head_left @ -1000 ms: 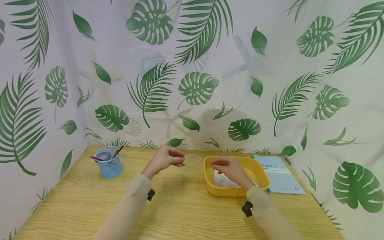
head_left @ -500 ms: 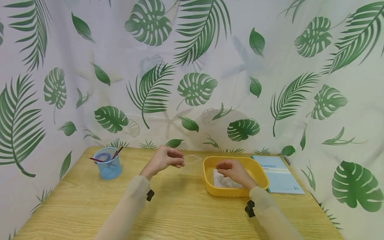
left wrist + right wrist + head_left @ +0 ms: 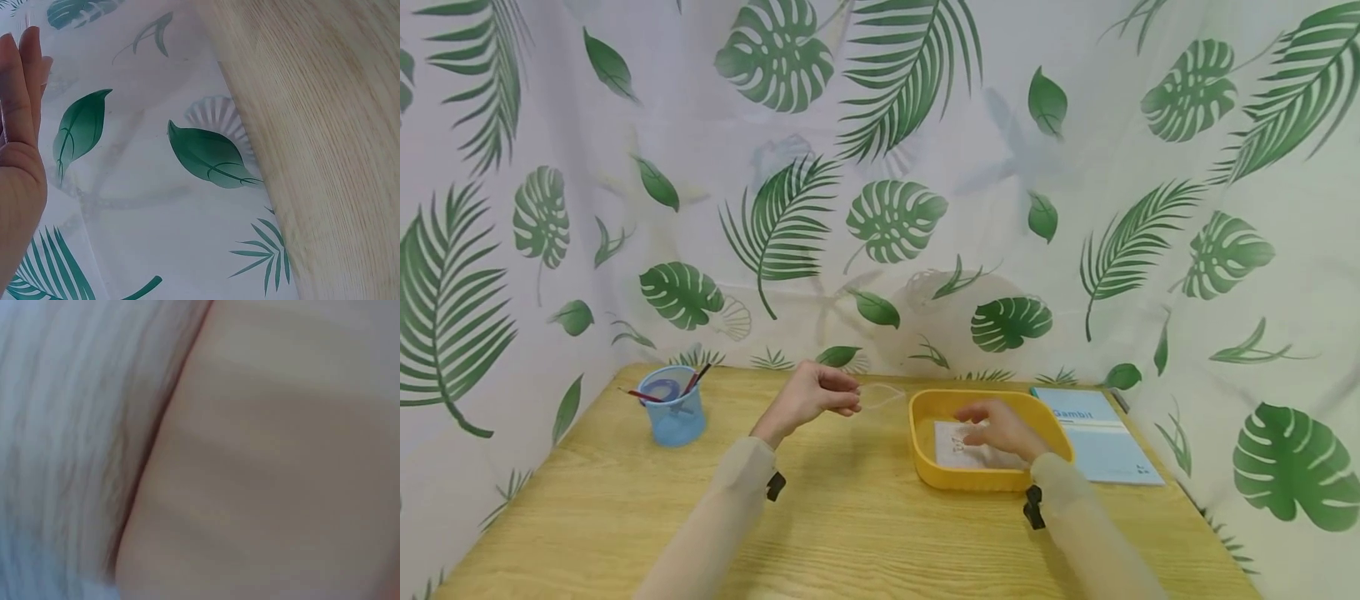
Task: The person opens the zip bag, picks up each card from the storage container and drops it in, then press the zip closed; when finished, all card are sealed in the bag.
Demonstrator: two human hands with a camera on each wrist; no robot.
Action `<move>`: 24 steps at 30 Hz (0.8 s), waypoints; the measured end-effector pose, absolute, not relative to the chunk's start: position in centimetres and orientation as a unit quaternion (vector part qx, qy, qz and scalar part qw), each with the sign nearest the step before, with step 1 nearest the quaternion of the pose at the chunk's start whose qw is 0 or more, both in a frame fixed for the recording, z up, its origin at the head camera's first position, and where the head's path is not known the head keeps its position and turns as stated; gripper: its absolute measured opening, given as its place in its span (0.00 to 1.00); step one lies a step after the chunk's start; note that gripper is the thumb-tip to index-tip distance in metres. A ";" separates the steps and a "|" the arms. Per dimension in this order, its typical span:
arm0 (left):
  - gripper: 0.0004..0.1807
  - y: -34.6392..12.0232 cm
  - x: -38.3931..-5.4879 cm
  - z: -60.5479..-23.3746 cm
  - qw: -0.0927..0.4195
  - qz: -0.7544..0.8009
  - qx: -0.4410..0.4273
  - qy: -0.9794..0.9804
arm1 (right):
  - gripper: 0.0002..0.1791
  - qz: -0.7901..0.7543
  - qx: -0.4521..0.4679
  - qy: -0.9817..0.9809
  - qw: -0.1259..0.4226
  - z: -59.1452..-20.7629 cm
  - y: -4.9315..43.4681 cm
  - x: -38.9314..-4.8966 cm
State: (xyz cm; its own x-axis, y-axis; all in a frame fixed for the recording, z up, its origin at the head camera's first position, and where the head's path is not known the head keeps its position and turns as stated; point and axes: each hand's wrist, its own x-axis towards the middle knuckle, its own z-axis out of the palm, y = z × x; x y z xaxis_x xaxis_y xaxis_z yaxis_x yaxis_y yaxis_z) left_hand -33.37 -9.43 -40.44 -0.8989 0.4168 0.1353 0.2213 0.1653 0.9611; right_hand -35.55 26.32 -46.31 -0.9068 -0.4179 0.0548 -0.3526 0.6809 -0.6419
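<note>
In the head view my left hand pinches the edge of a clear plastic bag above the table. The bag's mouth shows as a thin pale loop; the rest is nearly invisible. My right hand hovers over the yellow basket, its fingers loosely bent and apart, with nothing seen between them. Beneath it, a flat white piece with a small brown print lies in the basket, partly covered by the hand. The left wrist view catches my left hand at its edge; the right wrist view is too blurred to read.
A blue mesh pen holder with pencils and a roll of tape stands at the left. Right of the basket lies a light blue notebook. A leaf-patterned curtain encloses the wooden table behind and at both sides.
My right hand has moved a little to the right over the basket, and more of the white piece's print shows. The left hand and the bag stay nearly still.
</note>
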 end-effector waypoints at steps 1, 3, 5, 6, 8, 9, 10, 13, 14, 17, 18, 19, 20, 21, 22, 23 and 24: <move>0.14 -9.4 -33.3 -40.5 0.079 0.611 0.209 0.759 | 0.23 -0.336 -0.208 0.917 0.054 -46.4 26.5 -35.6; 0.14 -9.5 -33.3 -40.7 0.078 0.612 0.208 0.759 | 0.26 -0.326 -0.205 0.920 0.069 -46.5 26.8 -35.6; 0.14 -9.6 -33.2 -40.8 0.079 0.614 0.207 0.758 | 0.29 -0.314 -0.199 0.924 0.086 -46.7 27.0 -35.6; 0.13 -9.6 -33.2 -40.9 0.078 0.614 0.207 0.758 | 0.31 -0.309 -0.193 0.927 0.093 -46.7 27.0 -35.6; 0.13 -9.6 -33.2 -41.0 0.076 0.616 0.206 0.757 | 0.32 -0.300 -0.180 0.931 0.106 -46.9 27.1 -35.7; 0.13 -9.6 -33.2 -41.0 0.075 0.616 0.205 0.757 | 0.33 -0.296 -0.173 0.933 0.110 -47.0 27.1 -35.8; 0.13 -9.6 -33.3 -41.0 0.074 0.615 0.206 0.758 | 0.33 -0.294 -0.166 0.934 0.114 -47.1 27.1 -35.8; 0.13 -9.5 -33.3 -40.8 0.072 0.613 0.202 0.760 | 0.32 -0.287 -0.160 0.937 0.117 -47.3 27.0 -35.8; 0.13 -9.5 -33.4 -40.8 0.073 0.613 0.201 0.761 | 0.32 -0.286 -0.159 0.938 0.117 -47.3 27.0 -35.7; 0.13 -9.4 -33.3 -40.8 0.073 0.612 0.197 0.762 | 0.30 -0.279 -0.161 0.940 0.110 -47.5 27.1 -35.5; 0.13 -9.4 -33.3 -40.8 0.072 0.613 0.196 0.762 | 0.29 -0.278 -0.157 0.941 0.107 -47.6 27.1 -35.5; 0.13 -9.3 -33.4 -40.8 0.071 0.614 0.194 0.762 | 0.29 -0.275 -0.159 0.942 0.103 -47.6 27.2 -35.5; 0.13 -9.3 -33.4 -40.9 0.070 0.614 0.194 0.762 | 0.28 -0.278 -0.156 0.942 0.101 -47.6 27.2 -35.6; 0.13 -9.3 -33.4 -40.8 0.068 0.613 0.193 0.763 | 0.28 -0.278 -0.158 0.942 0.097 -47.7 27.2 -35.7; 0.13 -9.3 -33.4 -40.8 0.067 0.613 0.193 0.763 | 0.27 -0.282 -0.158 0.942 0.093 -47.7 27.3 -35.8; 0.13 -9.3 -33.4 -40.8 0.067 0.612 0.192 0.764 | 0.26 -0.290 -0.160 0.939 0.090 -47.7 27.3 -35.8; 0.13 -9.3 -33.4 -40.8 0.068 0.612 0.189 0.765 | 0.25 -0.302 -0.162 0.935 0.089 -47.7 27.3 -35.8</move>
State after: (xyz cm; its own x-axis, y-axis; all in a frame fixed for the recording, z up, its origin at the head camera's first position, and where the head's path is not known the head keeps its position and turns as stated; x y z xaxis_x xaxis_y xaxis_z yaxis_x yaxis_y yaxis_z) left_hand -33.41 -9.30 -40.83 -0.9190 0.3734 0.1269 0.2059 0.1800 0.9619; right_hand -35.83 27.34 -47.72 -0.9317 -0.3567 -0.0688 -0.2493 0.7657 -0.5929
